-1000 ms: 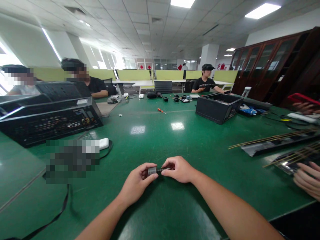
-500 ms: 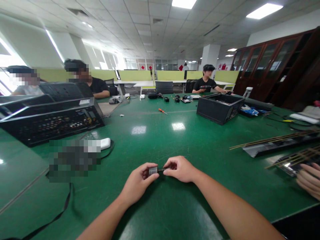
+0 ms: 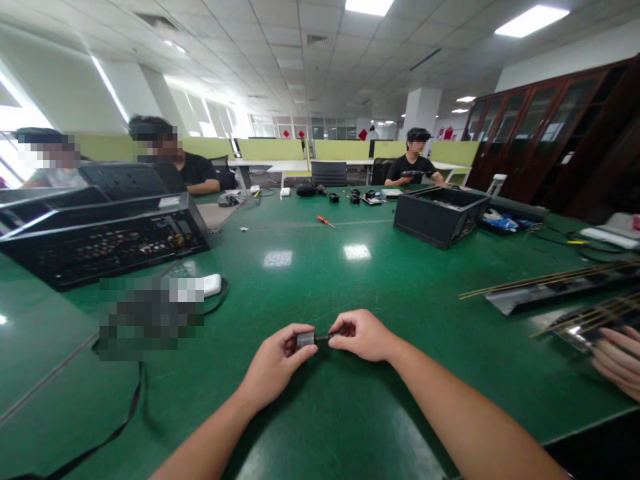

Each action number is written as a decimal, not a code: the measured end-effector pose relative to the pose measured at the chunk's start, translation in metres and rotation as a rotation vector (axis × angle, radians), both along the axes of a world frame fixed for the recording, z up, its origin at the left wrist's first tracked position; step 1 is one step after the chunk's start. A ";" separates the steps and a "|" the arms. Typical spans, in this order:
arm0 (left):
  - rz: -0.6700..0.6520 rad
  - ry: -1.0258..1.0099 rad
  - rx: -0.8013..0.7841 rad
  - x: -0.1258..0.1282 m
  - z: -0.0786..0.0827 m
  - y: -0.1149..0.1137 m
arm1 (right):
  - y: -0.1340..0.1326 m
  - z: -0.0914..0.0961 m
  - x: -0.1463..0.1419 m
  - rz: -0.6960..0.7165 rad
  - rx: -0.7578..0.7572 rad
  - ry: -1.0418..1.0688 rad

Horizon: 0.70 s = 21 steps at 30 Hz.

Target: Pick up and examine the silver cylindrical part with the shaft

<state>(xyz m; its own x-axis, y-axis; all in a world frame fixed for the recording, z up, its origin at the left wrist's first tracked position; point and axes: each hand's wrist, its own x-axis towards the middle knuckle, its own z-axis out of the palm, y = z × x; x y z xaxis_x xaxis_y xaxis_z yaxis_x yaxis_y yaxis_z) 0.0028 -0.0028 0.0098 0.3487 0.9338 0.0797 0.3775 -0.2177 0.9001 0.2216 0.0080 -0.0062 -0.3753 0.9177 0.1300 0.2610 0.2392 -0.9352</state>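
Observation:
Between the thumb and fingers of my left hand (image 3: pixel 281 360) is a small silver metal cylinder (image 3: pixel 305 339); its left end is hidden in the grip. A thin dark rod (image 3: pixel 323 338) runs from the cylinder's right side to my right hand (image 3: pixel 364 337). The fingertips of that hand pinch the rod's far end, which I see only in part. Both hands are closed, a short gap apart, low over the green tabletop (image 3: pixel 320 287). Whether rod and cylinder are one piece I cannot tell.
At left stand a black computer case (image 3: pixel 105 233), a blurred-out item with a white block (image 3: pixel 212 285), and a black strap (image 3: pixel 131 403). An orange screwdriver (image 3: pixel 324 220) lies ahead. Right are another case (image 3: pixel 425 220), thin yellowish rods (image 3: pixel 540 280) and another person's hand (image 3: pixel 620 360). Other people sit beyond.
Both hands keep their grip and have hardly moved. The gap between my fingertips looks very slightly wider, with a little more of the rod showing.

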 end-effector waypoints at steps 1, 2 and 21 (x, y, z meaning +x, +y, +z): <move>-0.001 -0.001 0.000 0.000 0.000 0.000 | 0.000 0.000 0.000 0.002 0.001 0.003; -0.002 -0.001 0.001 0.000 0.000 0.000 | 0.000 0.000 0.000 0.004 0.001 0.006; -0.009 -0.003 -0.003 -0.003 -0.005 0.001 | 0.000 0.005 0.005 0.034 -0.031 -0.001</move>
